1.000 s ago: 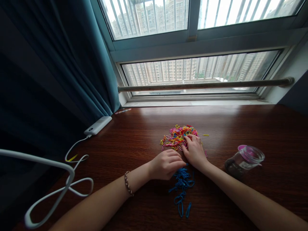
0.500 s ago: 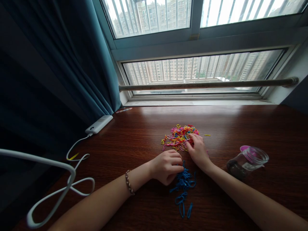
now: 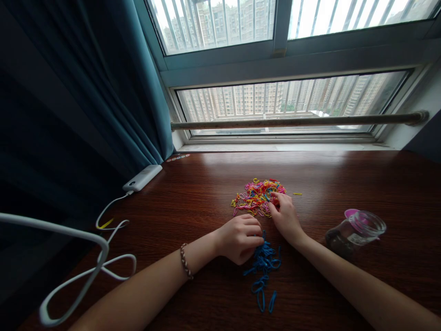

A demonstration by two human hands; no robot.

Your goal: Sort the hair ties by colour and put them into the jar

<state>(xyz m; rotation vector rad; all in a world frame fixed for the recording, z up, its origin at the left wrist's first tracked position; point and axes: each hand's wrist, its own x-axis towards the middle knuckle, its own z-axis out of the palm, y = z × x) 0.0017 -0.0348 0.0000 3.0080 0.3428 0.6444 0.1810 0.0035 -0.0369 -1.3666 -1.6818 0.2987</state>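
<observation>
A mixed pile of small pink, yellow, red and orange rubber bands [image 3: 253, 197] lies on the wooden table. My right hand [image 3: 285, 216] reaches into the pile's right side, thumb and forefinger apart, fingertips among the bands. A few blue bands show beside those fingertips. Nearer to me is a separate heap of blue rubber bands [image 3: 264, 262], with a few loose ones trailing towards me. My left hand [image 3: 239, 239] rests curled at the heap's upper left, its fingers bent inward. Whatever may be inside that hand is hidden.
On the right a clear jar [image 3: 356, 232] lies tilted, with a pink lid [image 3: 350, 213] by it. One yellow band [image 3: 297, 194] sits apart from the pile. At left are a white power bank [image 3: 142, 178] and a looped white cable [image 3: 103, 262]. A window stands behind the table.
My right hand has drawn back very slightly to the right at the pile's edge. My left hand stays curled in the same place.
</observation>
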